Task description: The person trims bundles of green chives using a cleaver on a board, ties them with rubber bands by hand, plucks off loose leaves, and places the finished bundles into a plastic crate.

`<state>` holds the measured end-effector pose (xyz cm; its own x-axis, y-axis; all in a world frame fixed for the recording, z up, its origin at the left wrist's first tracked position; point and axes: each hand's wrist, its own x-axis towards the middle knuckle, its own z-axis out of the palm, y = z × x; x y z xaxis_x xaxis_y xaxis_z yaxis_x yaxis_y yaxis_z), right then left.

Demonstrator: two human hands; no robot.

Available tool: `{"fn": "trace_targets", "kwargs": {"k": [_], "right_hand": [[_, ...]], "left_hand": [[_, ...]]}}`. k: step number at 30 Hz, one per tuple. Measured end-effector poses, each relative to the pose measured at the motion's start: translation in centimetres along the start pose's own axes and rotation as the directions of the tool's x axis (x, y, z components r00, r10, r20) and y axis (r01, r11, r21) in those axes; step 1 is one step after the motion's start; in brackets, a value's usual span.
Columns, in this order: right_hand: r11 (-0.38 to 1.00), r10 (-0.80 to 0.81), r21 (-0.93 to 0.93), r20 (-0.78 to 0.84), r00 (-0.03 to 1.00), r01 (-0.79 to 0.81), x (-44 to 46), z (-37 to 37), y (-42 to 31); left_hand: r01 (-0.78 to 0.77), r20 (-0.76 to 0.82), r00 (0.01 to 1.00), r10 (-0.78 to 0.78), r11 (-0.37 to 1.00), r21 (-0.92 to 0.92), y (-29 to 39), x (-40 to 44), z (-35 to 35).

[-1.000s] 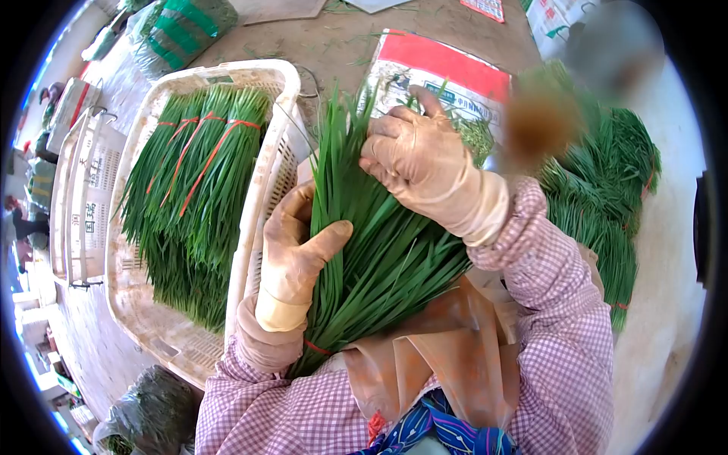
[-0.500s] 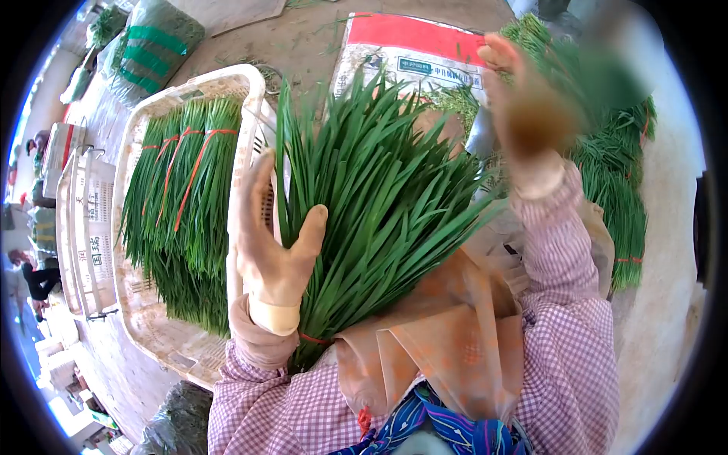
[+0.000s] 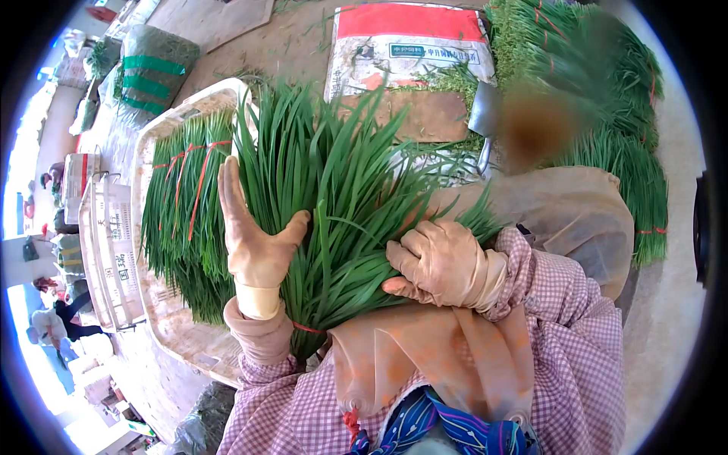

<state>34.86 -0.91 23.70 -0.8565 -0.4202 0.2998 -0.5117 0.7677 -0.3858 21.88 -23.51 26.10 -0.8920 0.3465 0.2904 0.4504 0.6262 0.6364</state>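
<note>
A large bundle of long green leaves (image 3: 303,174) fans out over my lap, its lower end tied with a red band. My left hand (image 3: 262,243), in a pale glove, rests along the bundle's left side with thumb and fingers spread apart. On the right side of the bundle, my right hand (image 3: 440,262), also gloved, has its fingers curled against the leaves; whether any leaves are between them is hidden. Left of my left hand, a white plastic crate (image 3: 178,334) holds several similar bundles (image 3: 186,197) with red bands.
More banded bundles (image 3: 637,182) lie at the right. A red and white sack (image 3: 409,26) is on the floor ahead, with a metal blade (image 3: 484,110) near it. A green-striped bag (image 3: 155,72) and another crate (image 3: 114,250) stand left. People (image 3: 57,322) are at the far left.
My right hand has come down from the upper right onto the bundle's right side. The leaves have spread wider. My left hand stays open beside them, and the view has shifted.
</note>
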Motion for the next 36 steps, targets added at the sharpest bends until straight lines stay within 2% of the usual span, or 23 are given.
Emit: {"fn": "trace_targets", "kwargs": {"k": [1,3,5,7,8,9,11,13,15,17,18,21,22,26,28,32,36], "right_hand": [[1.0,-0.008,-0.005,-0.019,1.0,0.008,-0.1,0.0,-0.1],[1.0,-0.017,-0.013,-0.062,0.998,0.016,0.0,0.3,0.2],[1.0,-0.021,-0.023,-0.111,0.994,0.019,0.3,0.5,0.3],[1.0,-0.011,-0.03,-0.143,0.99,0.007,0.6,0.7,0.3],[1.0,-0.005,-0.029,-0.145,0.989,0.001,0.8,0.6,0.3],[0.999,-0.022,-0.051,-0.158,0.987,0.014,1.3,0.4,0.3],[0.997,-0.038,-0.076,-0.174,0.984,0.025,2.4,0.2,0.5],[0.997,-0.068,-0.057,-0.193,0.979,0.058,3.3,0.2,0.6],[0.997,-0.062,-0.054,-0.172,0.983,0.054,3.3,0.0,0.3],[0.997,0.077,-0.036,0.094,0.993,-0.074,2.4,-0.6,0.0],[0.988,0.151,-0.002,0.124,0.981,-0.152,1.9,-0.3,0.0],[0.979,0.197,0.006,0.223,0.955,-0.203,0.5,-1.3,-0.5],[0.985,0.17,-0.006,0.106,0.98,-0.171,0.3,-1.0,-0.3],[0.981,0.192,0.003,0.089,0.977,-0.193,-0.4,-0.8,0.9],[0.985,0.171,-0.02,-0.01,0.985,-0.171,-0.6,-0.7,1.3],[0.986,0.168,-0.006,0.039,0.985,-0.168,-0.8,-0.4,1.4],[0.992,0.127,0.013,-0.046,0.991,-0.127,-0.6,-0.2,1.3]], "left_hand": [[0.004,0.0,1.0,-0.004,1.0,0.004,0.2,-0.1,0.0],[-0.113,-0.042,0.992,0.118,0.989,0.096,0.8,-0.2,-0.1],[-0.138,-0.07,0.986,0.151,0.977,0.161,2.3,-0.2,-0.8],[-0.441,0.098,0.889,0.447,0.78,0.444,3.2,-0.4,-1.4],[-0.548,0.059,0.807,0.587,0.709,0.443,3.5,-0.5,-1.4],[-0.554,0.062,0.804,0.591,0.707,0.44,3.2,-0.5,-1.5],[-0.755,0.128,0.648,0.75,0.656,-0.021,2.2,-0.3,-1.8],[-0.753,0.288,0.617,0.732,0.656,-0.055,2.6,0.1,-1.0],[-0.737,0.331,0.629,0.704,0.675,-0.036,2.5,0.1,-0.9],[-0.568,0.399,0.776,0.488,0.816,0.108,3.0,0.3,-1.5],[-0.508,0.415,0.817,0.401,0.841,0.186,2.4,0.0,-1.6],[-0.421,0.339,0.876,0.342,0.886,0.194,3.3,-1.0,-0.9],[-0.402,0.367,0.879,0.305,0.887,0.226,3.3,-1.2,-0.9],[-0.381,0.38,0.876,0.298,0.91,0.165,3.9,-1.5,-1.3],[-0.349,0.367,0.891,0.266,0.92,0.18,4.3,-1.7,-1.2],[-0.381,0.33,0.894,0.304,0.902,0.202,3.7,-2.2,-0.8],[-0.329,0.215,0.935,0.281,0.915,0.232,2.7,-3.0,-0.2]]}}
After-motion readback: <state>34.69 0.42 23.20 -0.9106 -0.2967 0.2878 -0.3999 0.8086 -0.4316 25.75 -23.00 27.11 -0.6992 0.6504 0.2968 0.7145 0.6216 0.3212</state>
